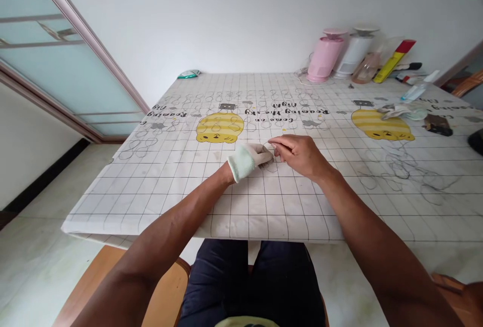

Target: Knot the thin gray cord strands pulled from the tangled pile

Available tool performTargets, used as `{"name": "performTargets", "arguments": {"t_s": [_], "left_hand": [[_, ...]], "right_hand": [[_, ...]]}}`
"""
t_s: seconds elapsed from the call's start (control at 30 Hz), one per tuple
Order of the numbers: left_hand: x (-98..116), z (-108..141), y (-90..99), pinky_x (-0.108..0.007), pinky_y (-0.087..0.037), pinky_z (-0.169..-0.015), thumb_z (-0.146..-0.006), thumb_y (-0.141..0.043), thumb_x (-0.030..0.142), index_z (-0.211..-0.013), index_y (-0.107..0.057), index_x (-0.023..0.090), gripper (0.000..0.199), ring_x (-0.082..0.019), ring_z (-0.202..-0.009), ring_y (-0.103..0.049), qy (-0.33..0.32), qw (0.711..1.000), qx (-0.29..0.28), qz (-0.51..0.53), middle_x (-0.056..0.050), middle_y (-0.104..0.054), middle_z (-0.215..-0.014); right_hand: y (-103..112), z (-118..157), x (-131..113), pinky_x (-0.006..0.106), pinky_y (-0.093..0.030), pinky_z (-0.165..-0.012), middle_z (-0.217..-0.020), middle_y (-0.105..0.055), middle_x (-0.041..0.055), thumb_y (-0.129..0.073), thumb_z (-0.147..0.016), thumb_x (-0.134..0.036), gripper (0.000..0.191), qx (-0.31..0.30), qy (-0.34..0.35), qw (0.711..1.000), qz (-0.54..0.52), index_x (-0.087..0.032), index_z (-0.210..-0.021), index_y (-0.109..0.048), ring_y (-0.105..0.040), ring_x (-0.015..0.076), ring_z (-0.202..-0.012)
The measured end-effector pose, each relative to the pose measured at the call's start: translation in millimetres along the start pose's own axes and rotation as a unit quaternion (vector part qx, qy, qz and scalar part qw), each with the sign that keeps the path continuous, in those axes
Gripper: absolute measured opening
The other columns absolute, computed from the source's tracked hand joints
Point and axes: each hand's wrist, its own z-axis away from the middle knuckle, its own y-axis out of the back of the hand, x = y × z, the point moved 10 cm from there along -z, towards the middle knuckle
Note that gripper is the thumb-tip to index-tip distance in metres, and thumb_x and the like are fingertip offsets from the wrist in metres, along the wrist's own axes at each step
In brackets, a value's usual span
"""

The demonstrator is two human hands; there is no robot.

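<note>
My left hand wears a white glove with a pale green cuff and rests low over the table, its fingers closed on a thin grey wire that curls out below the fingertips. Bare and close beside it, my right hand is pinched, thumb against the bent fingers, at the same wire; the exact grip is too small to see. Beyond both hands lie several rows of thin wire loops, many in figure-eight shapes. A loose tangle of wire spreads over the cloth at the right.
A gridded tablecloth covers the table. At the back right stand a pink cylinder, a white cylinder, a bottle and a yellow-red box. Another glove and a dark block lie nearer. A green packet sits by the wall.
</note>
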Motion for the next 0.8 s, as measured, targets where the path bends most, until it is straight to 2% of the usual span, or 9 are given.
{"name": "performTargets", "arguments": {"t_s": [0.13, 0.3, 0.4, 0.5, 0.57, 0.67, 0.8], "left_hand": [[-6, -3, -1.3, -0.028, -0.044, -0.064, -0.083, -0.068, 0.027, -0.068, -0.069, 0.018, 0.018, -0.014, -0.068, -0.058, 0.013, 1.000, 0.009, 0.018, -0.003, -0.067, -0.069], [-6, -3, -7.5, -0.028, -0.044, -0.063, -0.084, -0.064, 0.023, -0.061, -0.062, 0.019, 0.023, -0.013, -0.065, -0.056, 0.010, 0.999, 0.017, 0.037, -0.003, -0.064, -0.065], [-9, -4, -8.4, -0.028, -0.042, -0.061, -0.083, -0.064, 0.024, -0.060, -0.061, 0.019, 0.024, -0.013, -0.063, -0.055, 0.013, 0.999, 0.018, 0.038, -0.003, -0.063, -0.064], [-8, -4, -8.0, -0.027, -0.042, -0.061, -0.084, -0.064, 0.025, -0.062, -0.065, 0.018, 0.022, -0.013, -0.063, -0.054, 0.013, 0.998, 0.001, 0.053, -0.003, -0.063, -0.064], [-3, -2, -4.7, -0.028, -0.042, -0.061, -0.084, -0.065, 0.027, -0.066, -0.068, 0.018, 0.020, -0.013, -0.063, -0.054, 0.009, 0.998, -0.002, 0.057, -0.003, -0.065, -0.066], [8, 2, 1.5, -0.029, -0.043, -0.061, -0.084, -0.065, 0.029, -0.065, -0.067, 0.019, 0.022, -0.014, -0.063, -0.054, -0.006, 0.999, 0.003, 0.045, -0.004, -0.066, -0.068], [15, 1, -3.5, -0.031, -0.045, -0.065, -0.083, -0.066, 0.033, -0.062, -0.064, 0.019, 0.025, -0.015, -0.065, -0.055, -0.048, 0.996, -0.045, 0.053, -0.004, -0.064, -0.067]], "right_hand": [[-5, 2, -7, 0.035, -0.048, -0.069, -0.083, -0.073, 0.0041, -0.052, -0.106, -0.021, 0.025, 0.022, 0.036, 0.996, 0.075, -0.022, -0.098, -0.075, -0.063, 0.0186, -0.070], [-13, 3, -9, 0.034, -0.043, -0.068, -0.077, -0.069, 0.0049, -0.045, -0.104, -0.014, 0.026, 0.058, 0.018, 0.991, 0.119, -0.021, -0.096, -0.069, -0.061, 0.0196, -0.070], [-12, 4, -10, 0.034, -0.044, -0.066, -0.076, -0.067, 0.0046, -0.045, -0.104, -0.016, 0.025, 0.079, 0.008, 0.992, 0.100, -0.020, -0.099, -0.069, -0.060, 0.0188, -0.068], [-6, 1, 1, 0.032, -0.047, -0.060, -0.074, -0.068, 0.0028, -0.051, -0.107, -0.028, 0.023, 0.075, -0.045, 0.996, -0.002, -0.022, -0.103, -0.073, -0.060, 0.0171, -0.062], [-6, -1, 12, 0.031, -0.049, -0.055, -0.077, -0.070, 0.0034, -0.057, -0.107, -0.039, 0.025, 0.039, -0.095, 0.989, -0.104, -0.022, -0.105, -0.076, -0.061, 0.0163, -0.060], [-9, -4, 20, 0.030, -0.054, -0.055, -0.089, -0.075, 0.0075, -0.068, -0.102, -0.051, 0.033, -0.020, -0.135, 0.961, -0.240, -0.020, -0.103, -0.080, -0.068, 0.0179, -0.070], [-11, -5, 24, 0.030, -0.056, -0.059, -0.090, -0.075, 0.0080, -0.081, -0.093, -0.052, 0.034, -0.045, -0.149, 0.927, -0.341, -0.019, -0.099, -0.083, -0.068, 0.0177, -0.073]]}}
